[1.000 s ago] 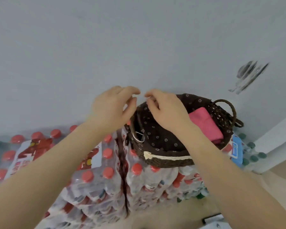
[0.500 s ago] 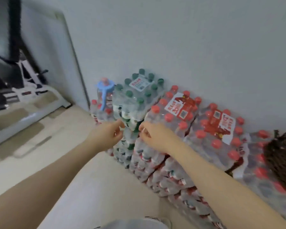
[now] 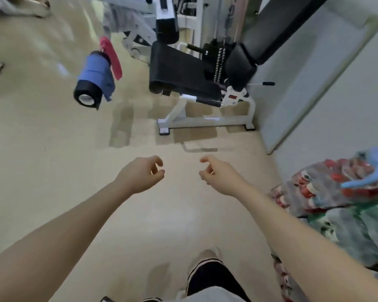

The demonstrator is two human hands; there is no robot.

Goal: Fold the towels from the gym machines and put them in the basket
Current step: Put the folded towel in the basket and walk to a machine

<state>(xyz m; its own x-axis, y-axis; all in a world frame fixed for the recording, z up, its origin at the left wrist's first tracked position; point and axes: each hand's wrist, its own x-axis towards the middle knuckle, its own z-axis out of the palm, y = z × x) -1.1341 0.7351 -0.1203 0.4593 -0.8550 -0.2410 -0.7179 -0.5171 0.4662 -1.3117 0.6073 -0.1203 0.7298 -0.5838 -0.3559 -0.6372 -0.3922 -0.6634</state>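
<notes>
Blue towel (image 3: 95, 71) draped over a roller pad, pink towel (image 3: 112, 56) hanging just behind, far-left of floor. Basket not in view. Left hand (image 3: 141, 176) & right hand (image 3: 218, 176) loosely curled, holding nothing. Approach, lift 1 towel by 2 corners w/ both hands so it hangs flat for folding.

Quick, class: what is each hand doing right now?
Left hand: open, fingers loosely curled, holding nothing.
Right hand: open, fingers loosely curled, holding nothing.

This is a gym room. A big exercise machine (image 3: 196, 77) with black pads stands on the tan floor (image 3: 52, 149), and packs of water bottles (image 3: 336, 192) sit by the wall.
</notes>
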